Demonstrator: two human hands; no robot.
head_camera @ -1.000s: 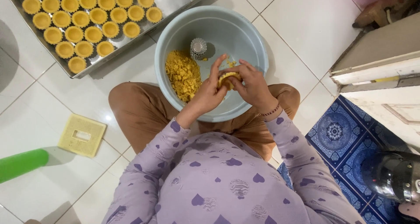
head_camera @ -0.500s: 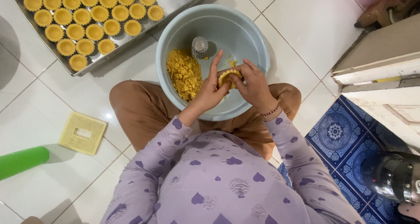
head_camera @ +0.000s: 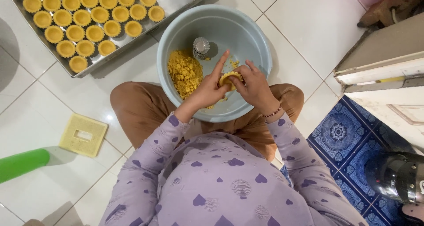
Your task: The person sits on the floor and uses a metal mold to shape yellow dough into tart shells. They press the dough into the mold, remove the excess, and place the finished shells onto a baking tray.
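Both hands meet over a light blue plastic bowl (head_camera: 247, 27) resting on my lap. My right hand (head_camera: 255, 87) cups a small tart mould filled with yellow dough (head_camera: 229, 78). My left hand (head_camera: 210, 89) presses into that dough with its thumb, the index finger stretched out straight. Inside the bowl lies a heap of yellow dough crumbs (head_camera: 184, 72), and behind it stands a stack of fluted metal tart moulds (head_camera: 201, 47).
A metal baking tray (head_camera: 181, 0) at the upper left carries several shaped yellow tart shells (head_camera: 88, 16). A yellow square plastic piece (head_camera: 84, 135) and a green tube (head_camera: 22, 163) lie on the white tiles at left. A blue patterned mat (head_camera: 340, 133) and a dark helmet (head_camera: 395, 175) are at right.
The hands stay in place over the bowl; the fingers have shifted slightly around the dough-filled mould.
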